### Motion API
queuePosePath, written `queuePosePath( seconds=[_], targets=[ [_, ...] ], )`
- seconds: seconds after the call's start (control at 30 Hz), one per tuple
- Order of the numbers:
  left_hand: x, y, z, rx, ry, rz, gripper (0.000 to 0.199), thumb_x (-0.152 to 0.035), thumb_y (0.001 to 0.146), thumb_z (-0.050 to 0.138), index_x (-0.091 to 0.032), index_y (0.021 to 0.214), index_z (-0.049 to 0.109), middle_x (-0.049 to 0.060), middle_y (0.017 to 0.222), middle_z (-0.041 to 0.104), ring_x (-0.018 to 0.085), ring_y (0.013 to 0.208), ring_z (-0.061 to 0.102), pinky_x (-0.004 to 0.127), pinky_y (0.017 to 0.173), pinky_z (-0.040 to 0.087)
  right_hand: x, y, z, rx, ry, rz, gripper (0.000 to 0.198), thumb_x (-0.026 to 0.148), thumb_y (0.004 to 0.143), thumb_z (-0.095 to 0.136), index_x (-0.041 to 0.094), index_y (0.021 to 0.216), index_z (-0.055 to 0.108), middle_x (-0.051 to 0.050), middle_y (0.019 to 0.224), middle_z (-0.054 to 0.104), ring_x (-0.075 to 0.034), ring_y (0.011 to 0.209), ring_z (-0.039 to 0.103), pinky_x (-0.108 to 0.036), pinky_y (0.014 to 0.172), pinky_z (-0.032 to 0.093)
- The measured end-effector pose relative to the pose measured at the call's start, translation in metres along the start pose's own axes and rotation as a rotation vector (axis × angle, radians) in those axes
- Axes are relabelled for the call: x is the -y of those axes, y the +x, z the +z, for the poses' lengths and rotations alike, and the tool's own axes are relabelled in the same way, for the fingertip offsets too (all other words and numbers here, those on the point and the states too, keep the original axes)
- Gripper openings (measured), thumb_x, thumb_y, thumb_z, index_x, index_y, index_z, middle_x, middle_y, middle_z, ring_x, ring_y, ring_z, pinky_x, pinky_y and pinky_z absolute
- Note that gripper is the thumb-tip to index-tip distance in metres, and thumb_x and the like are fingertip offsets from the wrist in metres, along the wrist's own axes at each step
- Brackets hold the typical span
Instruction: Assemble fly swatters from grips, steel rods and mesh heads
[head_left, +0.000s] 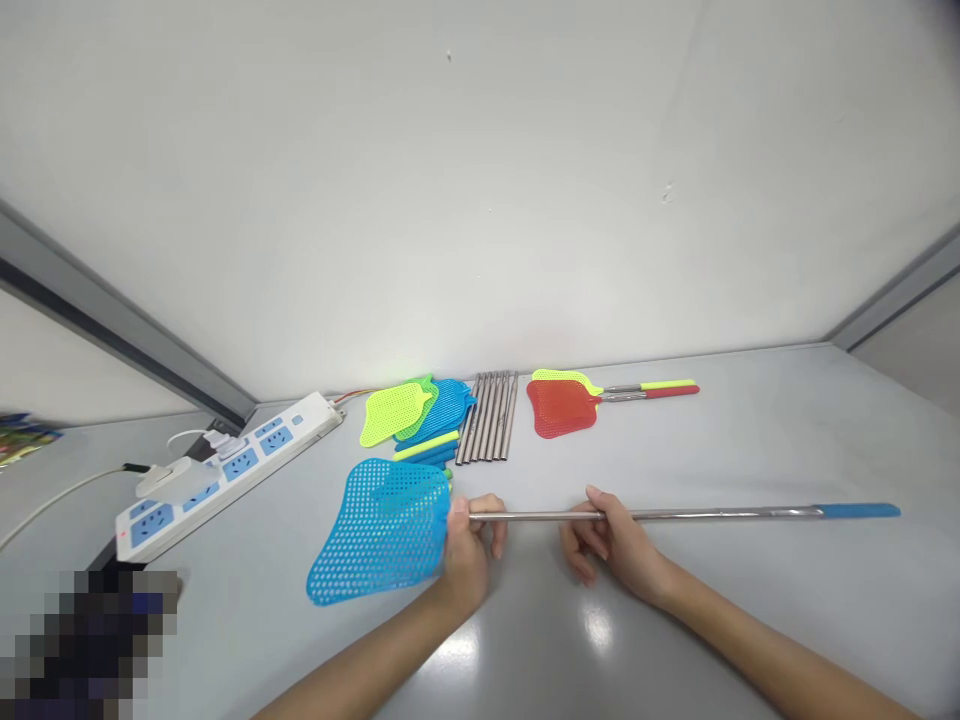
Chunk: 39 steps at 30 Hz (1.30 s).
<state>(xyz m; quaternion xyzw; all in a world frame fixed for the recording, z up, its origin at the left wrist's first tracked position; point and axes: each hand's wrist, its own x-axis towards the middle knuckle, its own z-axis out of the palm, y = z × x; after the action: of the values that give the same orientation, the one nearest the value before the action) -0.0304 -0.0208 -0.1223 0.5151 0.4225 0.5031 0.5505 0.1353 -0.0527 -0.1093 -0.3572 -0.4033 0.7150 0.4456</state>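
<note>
A blue fly swatter (390, 528) with a long, extended metal rod lies crosswise in front of me. My left hand (471, 550) grips its neck, right where the perforated head meets the rod. Farther along, the thumb and curled fingers of my right hand (611, 540) are around the middle of the rod. A blue grip (859, 510) forms the swatter's far right end. Behind my left hand are loose swatter heads: yellow (391, 412), green (427, 418) and blue (450, 408). Below them lie a yellow sleeve (426, 446) and blue sleeves (431, 457), partly hidden.
Several metal rods (487, 418) lie side by side at the table's back. To their right rest a red fly swatter (562, 407) and a yellow one (667, 385). A white power strip (232, 475) with plugs and cables stands left. A wall (525, 200) rises behind.
</note>
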Motion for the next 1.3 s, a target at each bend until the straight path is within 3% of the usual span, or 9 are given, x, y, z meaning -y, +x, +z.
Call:
queuePosePath(
  seconds=[0.1,0.2,0.4,0.5,0.67,0.87,0.97,1.17,1.3],
  targets=[
    [0.000,0.002,0.002,-0.084,-0.063,-0.008,0.059,-0.053,0.082,0.013,-0.020,0.041,0.041,0.000,0.033,0.033,0.013,0.039,0.033,0.027,0.046,0.026,0.003,-0.002,0.007,-0.008,-0.105,0.036,0.047,0.040,0.086,0.018,0.020,0.044,0.028,0.000,0.041,0.042,-0.012,0.042,0.037,-0.028,0.050,0.030],
    [0.003,0.000,0.002,-0.033,-0.040,0.042,0.054,-0.051,0.082,0.018,-0.020,0.045,0.043,-0.001,0.035,0.032,0.013,0.040,0.032,0.027,0.046,0.026,0.004,-0.003,0.011,0.016,-0.133,0.039,0.047,0.041,0.085,0.020,0.020,0.044,0.028,0.000,0.042,0.042,-0.011,0.043,0.036,-0.027,0.050,0.029],
    [-0.009,-0.007,0.003,0.413,0.228,0.232,0.045,-0.042,0.081,0.035,-0.019,0.044,0.046,0.002,0.043,0.043,0.014,0.047,0.039,0.028,0.055,0.031,-0.003,-0.003,0.012,0.095,-0.163,0.049,0.050,0.040,0.085,0.024,0.019,0.041,0.033,0.000,0.041,0.041,-0.011,0.042,0.038,-0.027,0.050,0.029],
    [-0.017,-0.009,0.006,0.674,0.244,0.140,0.044,-0.039,0.083,0.031,-0.019,0.050,0.053,0.004,0.048,0.052,0.015,0.053,0.047,0.028,0.059,0.034,-0.005,-0.003,0.014,0.142,-0.209,0.067,0.055,0.040,0.086,0.024,0.018,0.037,0.040,0.001,0.039,0.039,-0.012,0.045,0.040,-0.027,0.053,0.031],
    [-0.013,-0.005,0.010,0.601,0.122,-0.205,0.048,-0.043,0.082,0.032,-0.016,0.044,0.044,-0.002,0.037,0.039,0.009,0.039,0.036,0.023,0.043,0.026,-0.008,0.001,0.010,0.033,-0.228,-0.028,0.051,0.041,0.083,0.037,0.017,0.038,0.040,0.002,0.038,0.037,-0.010,0.044,0.038,-0.026,0.051,0.029],
    [-0.005,0.006,0.011,0.492,-0.015,-0.247,0.048,-0.040,0.081,0.034,-0.015,0.041,0.042,-0.003,0.032,0.034,0.008,0.035,0.033,0.022,0.042,0.024,-0.003,0.009,-0.001,-0.218,-0.011,-0.036,0.050,0.037,0.079,0.048,0.018,0.036,0.031,0.005,0.034,0.026,-0.008,0.035,0.029,-0.025,0.043,0.022],
    [-0.003,0.007,0.011,0.476,-0.051,-0.284,0.046,-0.040,0.081,0.034,-0.015,0.042,0.041,-0.003,0.032,0.033,0.007,0.034,0.031,0.022,0.041,0.023,0.001,0.011,-0.004,-0.269,0.086,-0.052,0.050,0.033,0.079,0.047,0.018,0.035,0.029,0.006,0.034,0.024,-0.008,0.034,0.028,-0.025,0.042,0.022],
    [-0.012,0.002,0.007,0.703,0.036,-0.384,0.047,-0.047,0.084,0.025,-0.015,0.055,0.043,-0.002,0.042,0.042,0.008,0.039,0.037,0.021,0.042,0.028,0.001,0.010,-0.009,-0.129,0.053,-0.046,0.048,0.030,0.082,0.038,0.018,0.036,0.037,0.003,0.037,0.033,-0.011,0.038,0.037,-0.027,0.046,0.028],
    [-0.021,-0.002,0.005,0.802,0.042,-0.421,0.046,-0.049,0.084,0.020,-0.016,0.058,0.039,-0.002,0.044,0.043,0.007,0.038,0.032,0.021,0.040,0.025,-0.002,0.007,-0.012,-0.012,-0.021,-0.050,0.050,0.030,0.084,0.033,0.018,0.036,0.039,0.000,0.038,0.039,-0.012,0.040,0.040,-0.028,0.049,0.030]
  ],
)
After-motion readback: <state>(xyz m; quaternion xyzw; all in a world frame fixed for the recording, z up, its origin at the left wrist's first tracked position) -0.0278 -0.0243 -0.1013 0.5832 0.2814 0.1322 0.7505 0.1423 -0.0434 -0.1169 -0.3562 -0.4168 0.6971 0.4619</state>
